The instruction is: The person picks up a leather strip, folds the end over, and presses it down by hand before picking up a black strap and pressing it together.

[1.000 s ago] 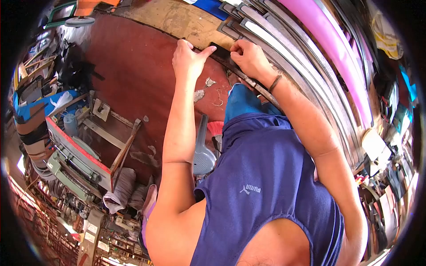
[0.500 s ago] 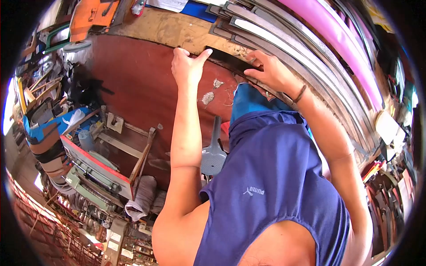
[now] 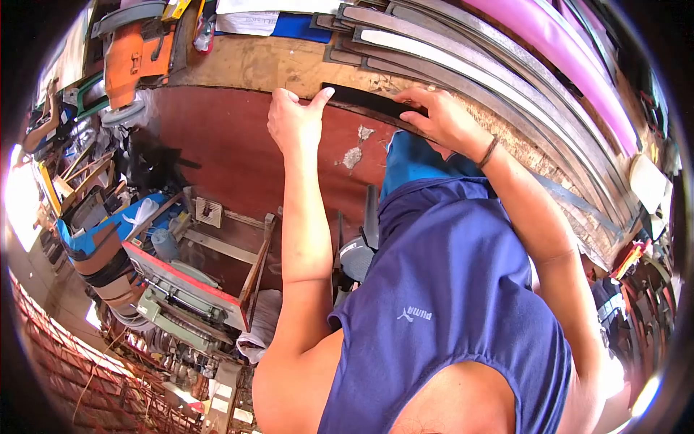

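A narrow black strip (image 3: pixel 365 100) lies along the near edge of the wooden worktable, stretched between my two hands. My left hand (image 3: pixel 295 123) is at the strip's left end. Its thumb tip touches that end, while the bent fingers stand apart from the thumb at the table edge. My right hand (image 3: pixel 444 121) grips the strip's right part, index finger on the far side and thumb on the near side. The strip's end under my right hand is hidden.
Long grey and brown strips (image 3: pixel 463 65) lie stacked on the worktable (image 3: pixel 267 61), beside a pink roll (image 3: pixel 557 58). Papers (image 3: pixel 246 23) and an orange object (image 3: pixel 134 61) sit at the far left. A green machine (image 3: pixel 184 315) stands on my left above the red floor (image 3: pixel 217 130).
The view has shifted slightly, so the table and floor appear displaced. Both hands stay at the black strip, and my right fingers have closed slightly nearer to it.
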